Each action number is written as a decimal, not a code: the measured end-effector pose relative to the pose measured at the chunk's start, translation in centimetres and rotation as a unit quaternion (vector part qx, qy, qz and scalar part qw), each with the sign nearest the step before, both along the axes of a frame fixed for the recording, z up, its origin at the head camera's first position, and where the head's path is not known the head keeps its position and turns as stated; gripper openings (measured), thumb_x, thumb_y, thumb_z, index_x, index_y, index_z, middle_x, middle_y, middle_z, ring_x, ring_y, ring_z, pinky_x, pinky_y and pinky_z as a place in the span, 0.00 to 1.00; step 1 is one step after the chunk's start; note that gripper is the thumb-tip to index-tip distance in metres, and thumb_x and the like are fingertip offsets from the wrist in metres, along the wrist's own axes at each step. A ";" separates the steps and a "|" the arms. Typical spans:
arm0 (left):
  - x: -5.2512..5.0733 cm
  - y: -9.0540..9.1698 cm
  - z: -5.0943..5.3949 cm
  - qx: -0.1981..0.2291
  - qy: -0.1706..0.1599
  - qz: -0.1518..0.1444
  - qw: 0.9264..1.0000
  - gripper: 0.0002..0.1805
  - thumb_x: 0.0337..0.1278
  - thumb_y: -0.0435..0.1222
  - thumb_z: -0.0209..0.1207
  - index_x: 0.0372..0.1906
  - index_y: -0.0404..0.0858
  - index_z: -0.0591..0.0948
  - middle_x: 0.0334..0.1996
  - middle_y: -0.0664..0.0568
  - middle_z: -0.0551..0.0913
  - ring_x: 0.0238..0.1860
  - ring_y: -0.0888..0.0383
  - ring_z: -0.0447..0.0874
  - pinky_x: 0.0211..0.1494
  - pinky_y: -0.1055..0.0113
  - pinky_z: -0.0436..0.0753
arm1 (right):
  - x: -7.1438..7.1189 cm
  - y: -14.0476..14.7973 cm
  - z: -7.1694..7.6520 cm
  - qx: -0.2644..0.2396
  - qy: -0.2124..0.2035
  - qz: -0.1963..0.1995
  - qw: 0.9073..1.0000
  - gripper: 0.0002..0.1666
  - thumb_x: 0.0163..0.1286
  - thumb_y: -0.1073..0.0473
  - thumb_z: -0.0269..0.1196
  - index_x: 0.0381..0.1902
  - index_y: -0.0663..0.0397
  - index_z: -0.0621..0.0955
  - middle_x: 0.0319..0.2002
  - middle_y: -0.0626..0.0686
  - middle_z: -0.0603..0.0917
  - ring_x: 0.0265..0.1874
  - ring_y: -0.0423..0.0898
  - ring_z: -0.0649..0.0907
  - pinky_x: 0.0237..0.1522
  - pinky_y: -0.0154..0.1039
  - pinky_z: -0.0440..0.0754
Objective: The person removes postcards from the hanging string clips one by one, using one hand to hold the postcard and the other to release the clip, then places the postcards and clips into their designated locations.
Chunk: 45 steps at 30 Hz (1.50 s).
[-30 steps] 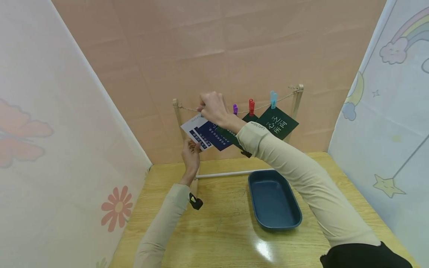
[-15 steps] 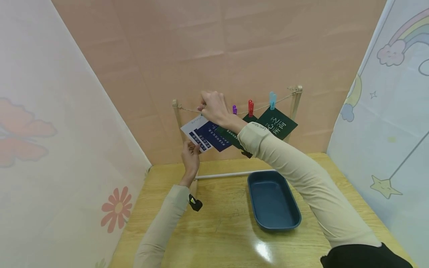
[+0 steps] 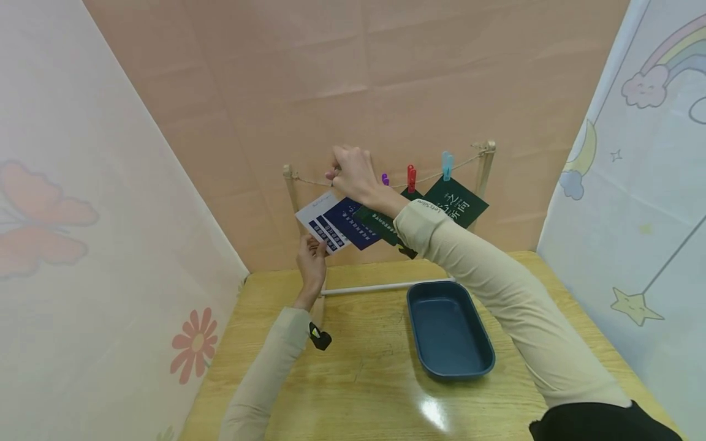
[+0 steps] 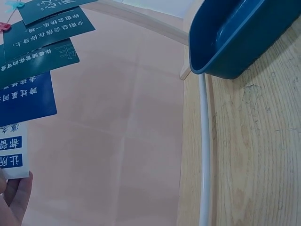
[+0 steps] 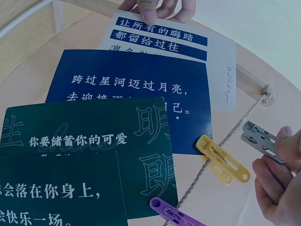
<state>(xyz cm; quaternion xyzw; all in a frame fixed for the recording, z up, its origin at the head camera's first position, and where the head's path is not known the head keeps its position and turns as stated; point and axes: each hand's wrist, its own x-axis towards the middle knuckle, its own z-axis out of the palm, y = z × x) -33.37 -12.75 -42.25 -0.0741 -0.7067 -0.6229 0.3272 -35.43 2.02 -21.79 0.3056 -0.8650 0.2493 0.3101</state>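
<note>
My left hand point(image 3: 312, 260) pinches a white card point(image 3: 318, 219) with blue text bars by its lower corner, thumb in front. Above it, my right hand point(image 3: 355, 174) pinches a grey clothespin point(image 5: 260, 141) between thumb and fingers, beside the twine point(image 5: 242, 120). In the right wrist view the clothespin appears apart from the white card. A dark blue card point(image 5: 136, 87) overlaps the white one and hangs from a yellow clothespin point(image 5: 223, 159). Beside it are green cards point(image 5: 84, 134), one by a purple clothespin point(image 5: 176, 213). My right forearm partly hides the cards in the head view.
The twine runs between two wooden posts point(image 3: 486, 168). Red point(image 3: 412, 178) and light blue point(image 3: 447, 165) clothespins sit on it further right. A dark blue tray point(image 3: 451, 331) stands on the wooden table point(image 3: 364, 367), by a white rod point(image 3: 380, 286).
My right hand has risen slightly. My left hand has shifted a little left and down with the white card. The hanging cards and the tray stay about where they were.
</note>
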 end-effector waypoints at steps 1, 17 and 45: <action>0.0 0.0 0.0 0.001 0.001 0.000 1.000 0.08 0.65 0.21 0.56 0.46 0.22 0.73 0.37 0.30 0.80 0.38 0.35 0.83 0.41 0.51 0.88 | 0.0 0.1 0.0 0.000 0.000 0.000 1.000 0.06 0.63 0.66 0.67 0.31 0.62 0.79 0.33 0.56 0.84 0.32 0.53 0.82 0.40 0.46 0.79; 0.3 -0.7 -0.5 -0.001 -0.011 0.024 1.000 0.08 0.65 0.22 0.58 0.45 0.23 0.73 0.36 0.33 0.79 0.37 0.40 0.83 0.39 0.60 0.88 | 0.5 0.6 -0.4 0.011 0.014 0.011 1.000 0.10 0.62 0.64 0.70 0.33 0.62 0.77 0.32 0.57 0.81 0.32 0.53 0.81 0.38 0.46 0.79; 0.7 -1.0 -1.2 -0.011 -0.005 0.012 1.000 0.07 0.66 0.23 0.57 0.45 0.23 0.73 0.37 0.33 0.79 0.38 0.37 0.83 0.42 0.45 0.86 | 1.4 1.7 -1.5 0.062 0.045 0.019 0.997 0.16 0.63 0.58 0.72 0.36 0.61 0.76 0.32 0.54 0.77 0.32 0.49 0.75 0.42 0.44 0.71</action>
